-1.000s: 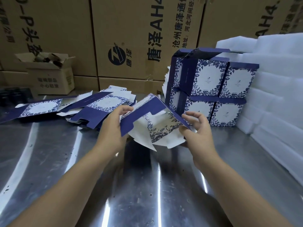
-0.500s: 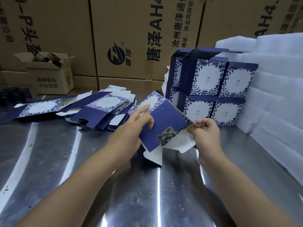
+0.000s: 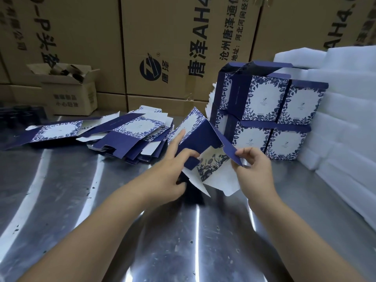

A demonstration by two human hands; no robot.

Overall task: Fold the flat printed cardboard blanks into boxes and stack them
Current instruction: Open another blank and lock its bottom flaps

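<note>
Steel table (image 3: 61, 200) – scuffed, glare streaks. Large printed cartons (image 3: 162, 47) walled across 12 o'clock. Small open carton (image 3: 69, 94) at 10 – dark rolls inside. White foam sheets (image 3: 345, 119) stacked at 2.

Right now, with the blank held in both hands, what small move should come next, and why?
Probably tuck the white bottom flaps inward. The blank is partly opened, the left hand grips its near edge, the right hand pinches a navy flap, and the white flaps hang loose and unfolded.

both hands (image 3: 165, 176) (image 3: 253, 169) grip half-folded blank (image 3: 200, 137) above table (image 3: 122, 231).
</note>
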